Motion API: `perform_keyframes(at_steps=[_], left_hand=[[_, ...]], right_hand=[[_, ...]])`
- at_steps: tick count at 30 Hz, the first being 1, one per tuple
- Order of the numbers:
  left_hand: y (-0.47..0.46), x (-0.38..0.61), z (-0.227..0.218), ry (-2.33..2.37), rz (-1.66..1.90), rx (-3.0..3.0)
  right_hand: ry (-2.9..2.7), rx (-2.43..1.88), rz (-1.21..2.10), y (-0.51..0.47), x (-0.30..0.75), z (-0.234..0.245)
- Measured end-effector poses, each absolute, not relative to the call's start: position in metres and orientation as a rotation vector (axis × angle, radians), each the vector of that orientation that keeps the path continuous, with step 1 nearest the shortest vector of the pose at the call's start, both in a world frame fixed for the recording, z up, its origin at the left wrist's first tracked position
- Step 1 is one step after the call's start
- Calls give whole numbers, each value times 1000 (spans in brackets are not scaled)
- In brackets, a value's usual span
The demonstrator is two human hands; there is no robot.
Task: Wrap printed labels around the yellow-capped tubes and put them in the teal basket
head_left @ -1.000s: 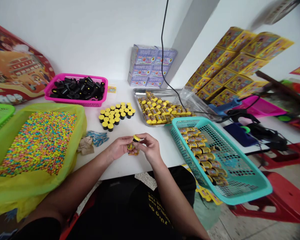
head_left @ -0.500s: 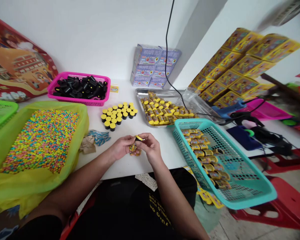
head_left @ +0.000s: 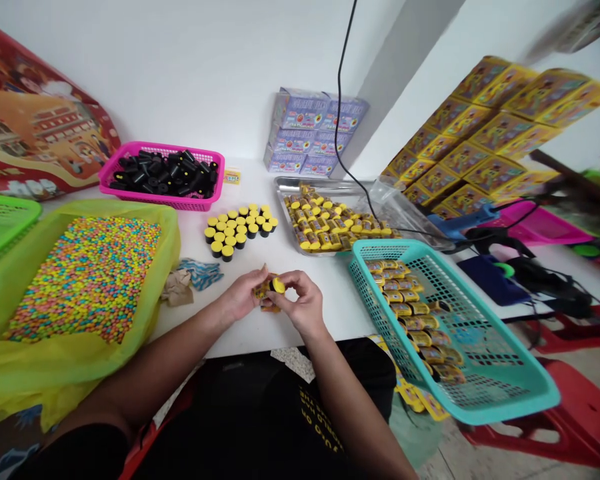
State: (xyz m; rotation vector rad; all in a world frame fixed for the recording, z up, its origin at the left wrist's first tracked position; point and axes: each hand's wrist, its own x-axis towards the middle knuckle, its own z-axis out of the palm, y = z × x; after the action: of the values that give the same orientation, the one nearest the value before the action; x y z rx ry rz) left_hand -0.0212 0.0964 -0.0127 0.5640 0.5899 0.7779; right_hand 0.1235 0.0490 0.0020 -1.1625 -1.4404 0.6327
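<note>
My left hand (head_left: pixel 245 294) and my right hand (head_left: pixel 304 305) meet over the front of the table, both closed around one small black canister (head_left: pixel 277 285) with a yellow lid. It is tilted, lid toward my right hand. A printed yellow label (head_left: pixel 261 291) shows at its side by my left fingers; how far it wraps round is hidden. Below the fingers, a small printed piece (head_left: pixel 270 309) lies on the table. Beyond my hands several black canisters with yellow lids (head_left: pixel 241 239) stand upright in a cluster.
At left, a yellow-lined bin (head_left: pixel 173 233) holds colourful candies. Behind it, a pink basket (head_left: pixel 215 201) holds black canisters. A metal tray (head_left: pixel 286 220) and a teal basket (head_left: pixel 505 333) hold labelled canisters. Boxes (head_left: pixel 300 120) stand at the wall; a black cable (head_left: pixel 338 100) hangs down.
The canister has turned in my fingers, so its yellow lid now faces more toward the camera and my right hand. The view has shifted slightly.
</note>
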Motion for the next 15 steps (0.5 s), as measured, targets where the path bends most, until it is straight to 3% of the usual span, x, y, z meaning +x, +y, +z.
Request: perform_keyframes(at_steps=[6,15], left_hand=[[101,-22,-13,569,761,506],[102,-25,-8,610,915,425]], right_hand=[[-1615,-1123,183,48,120,-1],[-1555,-1177,143,49,117,-9]])
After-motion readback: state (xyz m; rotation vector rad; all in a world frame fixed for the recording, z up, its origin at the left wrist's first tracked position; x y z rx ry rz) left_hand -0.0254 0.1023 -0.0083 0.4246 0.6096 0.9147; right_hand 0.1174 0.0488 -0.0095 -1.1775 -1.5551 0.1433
